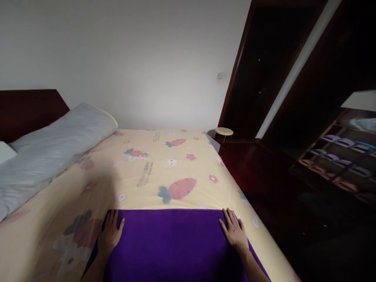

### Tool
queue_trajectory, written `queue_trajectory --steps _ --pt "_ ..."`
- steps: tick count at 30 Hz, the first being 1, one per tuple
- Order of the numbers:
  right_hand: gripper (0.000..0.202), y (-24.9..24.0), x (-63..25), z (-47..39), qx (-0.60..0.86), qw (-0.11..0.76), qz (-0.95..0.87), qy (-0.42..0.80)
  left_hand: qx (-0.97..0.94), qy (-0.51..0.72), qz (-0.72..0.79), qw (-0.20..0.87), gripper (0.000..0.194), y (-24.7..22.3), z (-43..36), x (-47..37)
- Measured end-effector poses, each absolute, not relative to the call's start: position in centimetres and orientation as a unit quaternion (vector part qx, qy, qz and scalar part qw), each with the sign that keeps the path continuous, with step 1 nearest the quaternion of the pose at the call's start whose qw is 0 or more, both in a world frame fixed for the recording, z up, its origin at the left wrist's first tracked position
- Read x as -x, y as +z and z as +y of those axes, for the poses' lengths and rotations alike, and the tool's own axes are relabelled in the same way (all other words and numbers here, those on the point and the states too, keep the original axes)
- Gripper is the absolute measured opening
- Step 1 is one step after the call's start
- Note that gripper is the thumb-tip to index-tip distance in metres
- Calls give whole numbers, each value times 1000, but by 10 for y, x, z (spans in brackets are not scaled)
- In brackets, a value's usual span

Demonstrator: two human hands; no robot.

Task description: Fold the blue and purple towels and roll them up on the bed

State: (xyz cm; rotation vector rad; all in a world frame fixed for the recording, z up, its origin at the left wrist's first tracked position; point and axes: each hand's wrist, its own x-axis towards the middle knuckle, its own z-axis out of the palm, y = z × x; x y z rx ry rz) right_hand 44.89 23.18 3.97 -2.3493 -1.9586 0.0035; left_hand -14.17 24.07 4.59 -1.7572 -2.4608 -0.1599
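A purple cloth (173, 243) lies spread flat on the bed, its far edge running straight across. On its far left corner rests my left hand (111, 233), palm down with the fingers stretched out. My right hand (234, 229) lies flat near the far right corner, fingers spread. Neither hand grips anything. Under the cloth is a cream bed sheet (152, 196) printed with pink carrots, rabbits and flowers. The cloth's near edge is outside the view.
A grey folded quilt (61, 137) lies at the left by the dark headboard (29, 109). Beyond the bed's far right corner stands a round stool (224, 131). A rack with several pairs of shoes (342, 156) is at the right, across a dark floor (252, 176). A white wall borders the far side.
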Motion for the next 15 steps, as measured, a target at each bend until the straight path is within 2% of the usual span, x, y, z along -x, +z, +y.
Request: queue_trajectory --steps 8,12,15 --pt "70 29 -451 235 763 36 -646 -6 608 -38 -793 18 72 42 245 163" --pt "69 27 -465 239 747 43 -663 26 656 -4 -755 -14 66 56 248 177" --pt "67 33 -475 239 727 67 -682 34 642 20 -767 4 67 74 254 175"
